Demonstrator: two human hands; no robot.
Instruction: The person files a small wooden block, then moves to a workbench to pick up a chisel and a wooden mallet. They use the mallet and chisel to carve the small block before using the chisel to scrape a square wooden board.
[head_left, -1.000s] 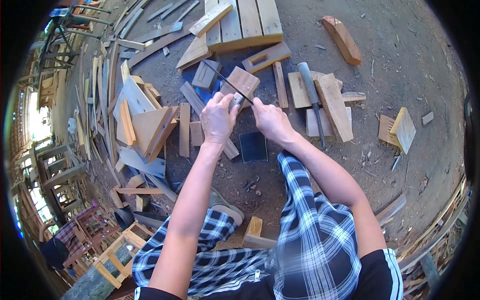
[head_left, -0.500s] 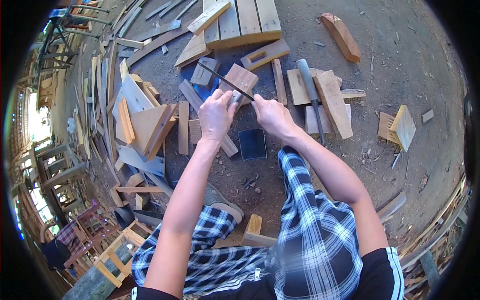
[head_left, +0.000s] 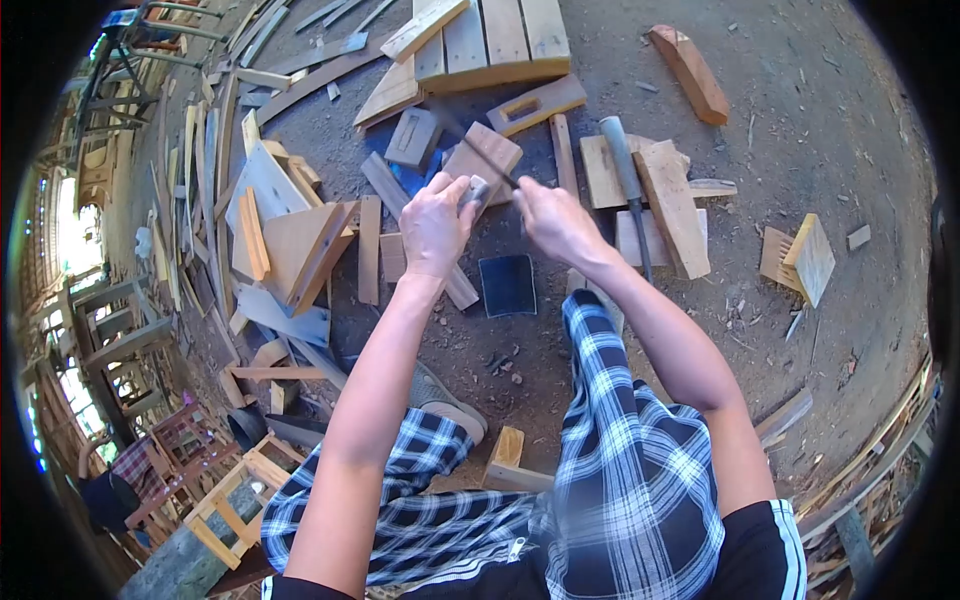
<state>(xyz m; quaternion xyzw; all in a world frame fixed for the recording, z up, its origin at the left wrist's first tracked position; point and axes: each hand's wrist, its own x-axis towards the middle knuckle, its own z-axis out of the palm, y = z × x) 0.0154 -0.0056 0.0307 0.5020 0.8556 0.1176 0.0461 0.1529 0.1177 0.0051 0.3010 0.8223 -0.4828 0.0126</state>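
Note:
My left hand (head_left: pixel 436 226) grips a small grey piece (head_left: pixel 472 192) held up over the ground. My right hand (head_left: pixel 556 221) holds a thin dark file (head_left: pixel 478 158) by its handle, the blade lying across the grey piece and pointing up-left, blurred. Just beyond the hands lies a square wooden block (head_left: pixel 484 154). A dark sheet of sandpaper (head_left: pixel 507 285) lies on the dirt below my hands. My legs in blue plaid trousers fill the lower part of the view.
Wood offcuts litter the dirt: a slatted pallet (head_left: pixel 495 40), a slotted block (head_left: pixel 535 104), planks with a chisel (head_left: pixel 626 175) on the right, a brick-shaped block (head_left: pixel 687 73), boards piled at left (head_left: pixel 285 240). Chair frames (head_left: pixel 215 490) stand lower left.
The file has slid back toward my right hand across the grey piece, its tip now blurred. Both hands stay in nearly the same place; the view shifted slightly.

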